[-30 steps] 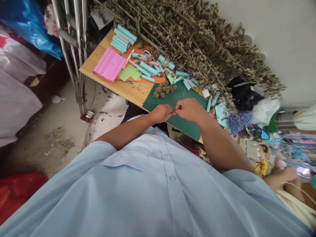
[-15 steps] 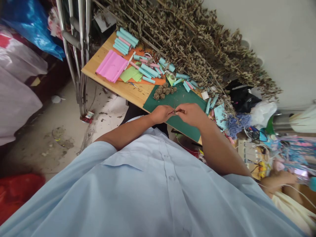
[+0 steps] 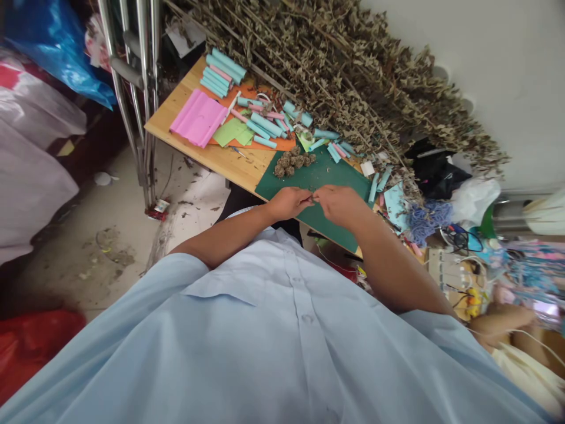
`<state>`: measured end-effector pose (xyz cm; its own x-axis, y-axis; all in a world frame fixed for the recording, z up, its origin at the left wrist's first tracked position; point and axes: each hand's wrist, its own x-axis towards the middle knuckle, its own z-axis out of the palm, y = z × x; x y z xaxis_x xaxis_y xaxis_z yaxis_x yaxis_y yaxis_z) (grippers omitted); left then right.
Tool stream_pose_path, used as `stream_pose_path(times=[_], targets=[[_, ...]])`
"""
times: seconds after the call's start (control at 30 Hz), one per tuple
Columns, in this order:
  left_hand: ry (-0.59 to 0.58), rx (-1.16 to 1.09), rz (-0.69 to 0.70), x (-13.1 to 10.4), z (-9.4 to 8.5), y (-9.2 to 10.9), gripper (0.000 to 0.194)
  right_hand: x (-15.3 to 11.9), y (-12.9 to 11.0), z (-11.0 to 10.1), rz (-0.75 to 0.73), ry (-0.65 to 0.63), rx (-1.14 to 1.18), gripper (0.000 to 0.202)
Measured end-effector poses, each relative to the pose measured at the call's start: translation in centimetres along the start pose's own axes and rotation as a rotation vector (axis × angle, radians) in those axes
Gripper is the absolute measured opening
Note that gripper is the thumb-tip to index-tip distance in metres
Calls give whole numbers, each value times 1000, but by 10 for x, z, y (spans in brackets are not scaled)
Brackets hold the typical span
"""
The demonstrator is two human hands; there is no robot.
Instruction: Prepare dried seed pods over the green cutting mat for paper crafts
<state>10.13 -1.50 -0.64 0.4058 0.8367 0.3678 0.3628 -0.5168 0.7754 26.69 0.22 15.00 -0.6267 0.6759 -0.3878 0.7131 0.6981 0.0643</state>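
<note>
My left hand [image 3: 289, 204] and my right hand [image 3: 338, 205] meet fingertip to fingertip over the near edge of a green mat [image 3: 329, 188]. Both are closed in a pinch. Whatever small thing lies between the fingertips is mostly hidden and too small to name. Just beyond my hands, a pile of brown, crumbly-looking balls [image 3: 291, 162] rests on the mat. Past the pile lie several blue paper rolls [image 3: 267, 125], with some pink ones among them.
Dried leafy stalks [image 3: 326, 70] cover the table's far side. Pink paper [image 3: 198, 118] lies on the wooden table [image 3: 176, 121] at left, beside metal crutches [image 3: 143, 106]. Blue yarn [image 3: 427, 221] sits at right, and another person's arm [image 3: 503, 323] shows at lower right.
My right hand's fingers have shifted slightly at the pinch, while my left hand stays in nearly the same place. The view has moved a little.
</note>
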Motion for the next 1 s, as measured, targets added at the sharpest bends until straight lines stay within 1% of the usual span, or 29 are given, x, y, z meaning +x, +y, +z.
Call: stream_pose_path(times=[0.27, 0.43, 0.6, 0.73, 0.83, 1.0], targets=[[-1, 9, 84, 1, 4, -5, 29, 10, -5, -10, 75, -69, 12, 28], [5, 20, 85, 0, 6, -7, 27, 15, -7, -16, 96, -90, -19, 27], [-4, 54, 79, 1, 7, -7, 28, 17, -14, -18, 137, -98, -35, 27], [-14, 64, 63, 2, 5, -4, 25, 17, -15, -16, 184, -66, -19, 24], [-13, 76, 28, 2, 4, -1, 26, 15, -10, -11, 158, -25, 63, 22], [-26, 55, 0, 2, 0, 2, 30, 7, 2, 1, 51, 42, 182, 26]])
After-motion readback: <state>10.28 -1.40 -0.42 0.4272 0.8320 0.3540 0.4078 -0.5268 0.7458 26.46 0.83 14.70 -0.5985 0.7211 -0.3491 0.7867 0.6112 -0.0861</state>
